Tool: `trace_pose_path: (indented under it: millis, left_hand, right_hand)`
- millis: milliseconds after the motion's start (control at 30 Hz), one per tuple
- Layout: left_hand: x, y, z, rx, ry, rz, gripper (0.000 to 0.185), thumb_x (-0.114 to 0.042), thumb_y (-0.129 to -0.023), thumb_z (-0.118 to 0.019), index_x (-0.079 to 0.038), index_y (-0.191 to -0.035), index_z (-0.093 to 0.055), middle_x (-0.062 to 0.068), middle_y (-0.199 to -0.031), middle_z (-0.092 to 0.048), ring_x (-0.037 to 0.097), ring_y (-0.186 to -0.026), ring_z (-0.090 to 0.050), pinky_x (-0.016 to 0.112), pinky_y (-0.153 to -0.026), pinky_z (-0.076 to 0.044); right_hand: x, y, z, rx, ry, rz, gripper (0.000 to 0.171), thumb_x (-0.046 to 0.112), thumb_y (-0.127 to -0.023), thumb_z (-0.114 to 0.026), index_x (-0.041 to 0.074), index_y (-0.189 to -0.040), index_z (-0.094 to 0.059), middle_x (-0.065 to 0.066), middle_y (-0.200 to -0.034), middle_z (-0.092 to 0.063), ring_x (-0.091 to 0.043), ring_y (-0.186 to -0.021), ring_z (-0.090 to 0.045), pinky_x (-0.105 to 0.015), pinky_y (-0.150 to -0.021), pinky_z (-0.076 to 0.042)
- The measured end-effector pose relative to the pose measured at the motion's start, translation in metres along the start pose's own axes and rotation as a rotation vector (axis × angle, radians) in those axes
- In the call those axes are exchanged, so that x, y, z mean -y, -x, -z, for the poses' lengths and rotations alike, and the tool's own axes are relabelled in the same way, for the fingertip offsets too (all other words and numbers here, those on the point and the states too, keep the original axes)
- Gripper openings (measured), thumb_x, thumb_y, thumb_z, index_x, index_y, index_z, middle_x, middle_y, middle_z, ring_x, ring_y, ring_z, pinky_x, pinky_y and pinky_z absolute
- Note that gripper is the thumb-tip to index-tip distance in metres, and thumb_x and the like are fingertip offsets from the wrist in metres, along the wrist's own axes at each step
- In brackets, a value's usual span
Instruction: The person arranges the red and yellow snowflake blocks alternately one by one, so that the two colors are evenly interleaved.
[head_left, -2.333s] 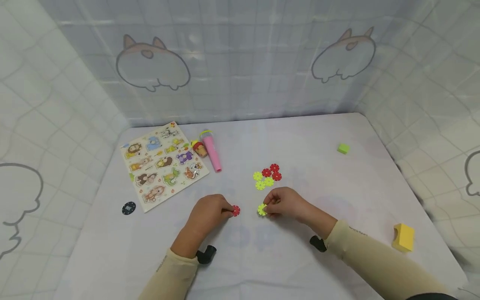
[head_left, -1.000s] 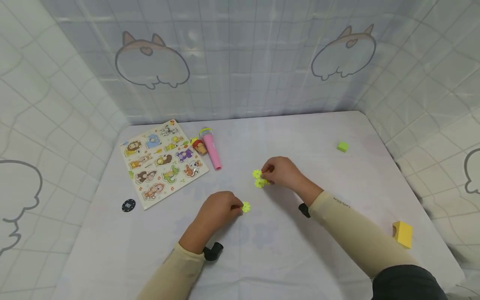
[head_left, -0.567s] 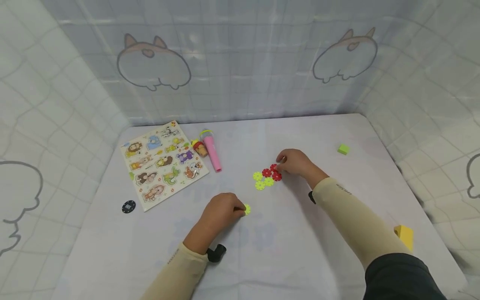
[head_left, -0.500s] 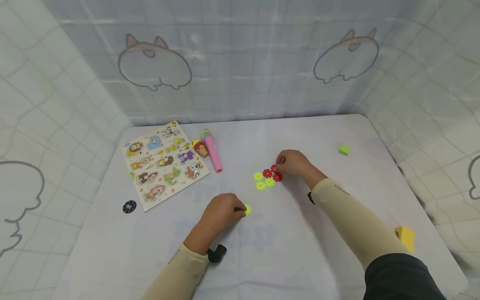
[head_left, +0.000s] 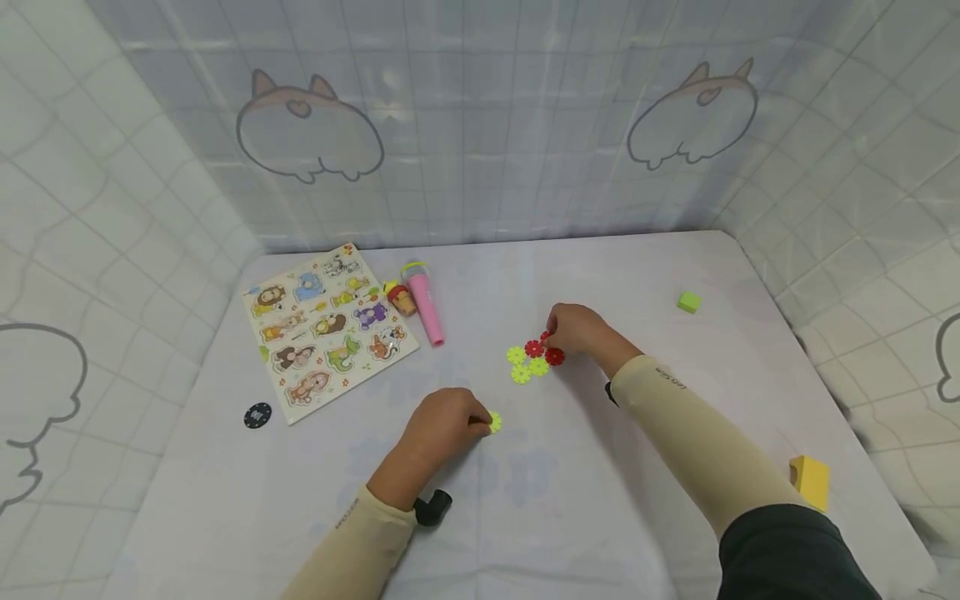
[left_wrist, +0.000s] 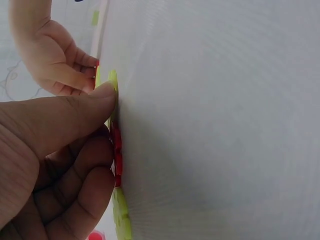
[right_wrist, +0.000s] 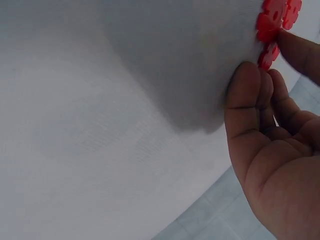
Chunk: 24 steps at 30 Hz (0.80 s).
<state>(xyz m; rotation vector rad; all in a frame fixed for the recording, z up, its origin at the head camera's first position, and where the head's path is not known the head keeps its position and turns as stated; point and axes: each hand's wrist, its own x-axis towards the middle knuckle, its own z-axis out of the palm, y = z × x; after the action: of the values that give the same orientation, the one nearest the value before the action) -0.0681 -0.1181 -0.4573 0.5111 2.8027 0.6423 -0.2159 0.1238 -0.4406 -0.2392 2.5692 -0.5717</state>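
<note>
My left hand (head_left: 447,419) pinches a yellow notched plastic disc (head_left: 496,422) low over the front middle of the table. In the left wrist view, a red disc (left_wrist: 118,155) and another yellow disc (left_wrist: 121,215) line up below that disc, partly behind the fingers. Farther back, thumb and fingertips of my right hand (head_left: 576,328) close on a red notched disc (right_wrist: 269,56), mostly covered by the fingers in the head view. Two more red discs, one at the front (head_left: 554,356) and one at the left (head_left: 533,348), lie beside it. Several yellow discs (head_left: 521,373) adjoin them.
An animal puzzle board (head_left: 322,333) lies at the left, with a small figure (head_left: 400,297) and a pink toy microphone (head_left: 425,307) alongside. A black chip (head_left: 257,415) is near the left edge. Green (head_left: 689,302) and yellow (head_left: 810,482) blocks sit on the right.
The right hand has left the yellow disc it held and moved back to the red discs, now shifting slightly left. The left hand, first at a red disc, now pinches a yellow one.
</note>
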Motion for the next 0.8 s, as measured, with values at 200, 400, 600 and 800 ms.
trace_pose_path:
  millis: [200,400,600,800]
  left_hand:
    - [0.0,0.001,0.001,0.0,0.005,0.015,0.01,-0.021,-0.087,-0.086,-0.019,-0.096,-0.085,-0.012,-0.087,-0.071,0.007,-0.082,-0.064,0.031,-0.078,-0.054]
    - [-0.001,0.001,0.004,0.0,0.009,0.024,0.01,-0.021,-0.087,-0.086,-0.019,-0.097,-0.085,-0.012,-0.088,-0.071,0.008,-0.083,-0.064,0.032,-0.079,-0.054]
    - [-0.001,0.002,0.003,0.003,0.014,0.017,0.01,-0.021,-0.087,-0.086,-0.018,-0.096,-0.085,-0.011,-0.088,-0.071,0.008,-0.082,-0.064,0.032,-0.078,-0.054]
    - [0.0,0.001,0.001,-0.005,0.004,0.007,0.009,-0.022,-0.086,-0.087,-0.02,-0.095,-0.085,-0.012,-0.087,-0.072,0.008,-0.083,-0.064,0.032,-0.078,-0.054]
  right_hand:
    - [0.002,-0.001,0.001,0.02,-0.011,-0.022,0.03,0.02,-0.094,-0.075,0.002,-0.114,-0.063,-0.01,-0.104,-0.065,-0.027,-0.097,-0.059,-0.037,-0.079,-0.052]
    - [0.001,-0.004,0.002,0.036,-0.007,-0.015,0.028,0.019,-0.094,-0.075,0.001,-0.112,-0.063,-0.01,-0.104,-0.064,-0.027,-0.097,-0.058,-0.036,-0.079,-0.051]
    - [-0.012,0.007,0.008,-0.002,-0.271,-0.011,0.022,0.016,-0.096,-0.073,0.002,-0.111,-0.065,-0.011,-0.106,-0.064,-0.026,-0.092,-0.058,-0.036,-0.079,-0.052]
    - [-0.025,0.035,0.012,0.006,-0.477,0.051,0.018,0.011,-0.096,-0.072,0.001,-0.109,-0.065,-0.013,-0.1,-0.065,-0.026,-0.084,-0.062,-0.044,-0.083,-0.055]
